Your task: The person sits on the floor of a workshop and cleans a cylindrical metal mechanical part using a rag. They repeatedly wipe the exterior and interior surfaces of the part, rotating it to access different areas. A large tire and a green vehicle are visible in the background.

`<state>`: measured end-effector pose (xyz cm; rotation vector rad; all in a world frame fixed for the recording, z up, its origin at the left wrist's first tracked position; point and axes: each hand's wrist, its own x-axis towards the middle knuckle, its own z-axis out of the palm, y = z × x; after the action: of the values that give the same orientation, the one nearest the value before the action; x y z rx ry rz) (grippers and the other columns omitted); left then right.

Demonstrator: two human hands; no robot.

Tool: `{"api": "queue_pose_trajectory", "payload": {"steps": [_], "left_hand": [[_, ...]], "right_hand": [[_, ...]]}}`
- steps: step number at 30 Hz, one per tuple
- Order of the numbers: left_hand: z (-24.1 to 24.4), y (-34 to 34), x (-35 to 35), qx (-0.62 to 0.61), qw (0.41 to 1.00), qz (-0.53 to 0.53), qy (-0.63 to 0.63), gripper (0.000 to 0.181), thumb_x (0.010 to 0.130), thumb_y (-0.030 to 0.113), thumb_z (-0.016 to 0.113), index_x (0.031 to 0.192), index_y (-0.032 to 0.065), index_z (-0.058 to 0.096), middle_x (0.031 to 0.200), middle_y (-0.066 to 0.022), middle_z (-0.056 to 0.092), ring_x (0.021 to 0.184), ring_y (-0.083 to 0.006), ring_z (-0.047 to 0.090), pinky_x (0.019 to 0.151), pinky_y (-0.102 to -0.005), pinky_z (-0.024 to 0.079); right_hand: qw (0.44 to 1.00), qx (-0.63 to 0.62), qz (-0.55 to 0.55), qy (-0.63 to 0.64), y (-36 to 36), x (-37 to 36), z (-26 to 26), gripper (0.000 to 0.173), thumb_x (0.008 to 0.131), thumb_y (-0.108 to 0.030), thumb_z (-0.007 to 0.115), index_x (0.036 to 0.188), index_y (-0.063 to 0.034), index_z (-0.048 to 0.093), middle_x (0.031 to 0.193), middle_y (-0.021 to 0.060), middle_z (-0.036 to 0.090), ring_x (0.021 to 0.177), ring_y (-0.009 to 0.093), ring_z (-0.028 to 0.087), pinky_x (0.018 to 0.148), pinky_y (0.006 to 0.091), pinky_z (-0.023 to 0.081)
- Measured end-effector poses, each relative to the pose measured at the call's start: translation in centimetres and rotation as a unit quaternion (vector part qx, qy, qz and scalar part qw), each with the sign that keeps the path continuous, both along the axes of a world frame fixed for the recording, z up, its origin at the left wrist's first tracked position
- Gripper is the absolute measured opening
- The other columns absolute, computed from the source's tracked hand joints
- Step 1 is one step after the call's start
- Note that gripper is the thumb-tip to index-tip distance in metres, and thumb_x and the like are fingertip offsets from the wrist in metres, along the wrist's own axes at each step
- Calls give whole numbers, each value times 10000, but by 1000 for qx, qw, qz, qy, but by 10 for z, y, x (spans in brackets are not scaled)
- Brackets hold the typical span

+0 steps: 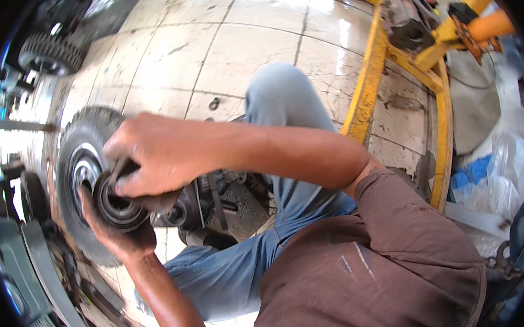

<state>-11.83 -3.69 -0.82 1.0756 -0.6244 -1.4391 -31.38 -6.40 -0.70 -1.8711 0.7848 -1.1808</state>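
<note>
My left hand (128,239) cups a round, dark metal part with stepped rings (120,210), perhaps a hub or bearing, from beneath. Over its top, my right hand (140,156) is closed around a dark, cloth-like piece (127,167), pressed at the part's bore; blur hides whether it is a rag. Just beyond both hands stands a wheel with a knobby tyre (75,195), partly covered by them. Between my legs lies a greasy metal assembly (192,209), mostly hidden by my right forearm.
A yellow steel frame (370,78) stands to my right, with a metal engine part (410,34) by it. One small metal ring (214,104) lies on the tiled floor (262,40). A vehicle's front (23,266) is at my left; another treaded tyre (49,55) sits farther off.
</note>
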Motion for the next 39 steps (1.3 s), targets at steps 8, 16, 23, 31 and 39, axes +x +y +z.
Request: {"api": "queue_pose_trajectory", "payload": {"steps": [8,16,23,31,39], "left_hand": [[9,-1,-46,-38,996,41,-63,522,1038,448,495,1233,-20,619,1215,-158,673,1151,-271,637,1044,-420,484],[-18,-19,10,-158,968,-64,-185,603,1023,422,486,1530,109,395,1493,-166,487,1327,-361,518,1103,-575,429],[-22,0,7,-339,865,-45,-368,876,837,236,745,1571,56,302,1558,-184,407,1347,-367,483,1109,-551,408],[-6,20,-58,-247,891,46,-377,676,955,275,565,1552,45,346,1517,-190,452,1329,-367,502,1090,-553,435],[31,25,-135,-45,991,16,-124,521,1008,288,550,1431,-13,507,1467,-187,499,1263,-274,577,1054,-407,513]], "right_hand": [[989,14,-90,-119,25,-35,0,253,771,-152,714,855,83,673,736,272,653,638,362,665,636,431,522],[970,30,-196,-140,42,-13,-16,227,738,-171,730,789,44,682,762,266,663,749,454,669,689,492,535],[961,10,-232,-149,53,-9,-14,250,744,-179,740,827,49,683,706,258,650,711,452,672,661,503,543],[972,5,-200,-126,56,-28,-13,266,713,-183,739,766,65,658,661,273,626,678,456,670,635,507,543],[956,22,-224,-189,90,-105,2,183,860,-187,764,856,-20,689,740,84,682,648,101,645,564,271,506]]}}
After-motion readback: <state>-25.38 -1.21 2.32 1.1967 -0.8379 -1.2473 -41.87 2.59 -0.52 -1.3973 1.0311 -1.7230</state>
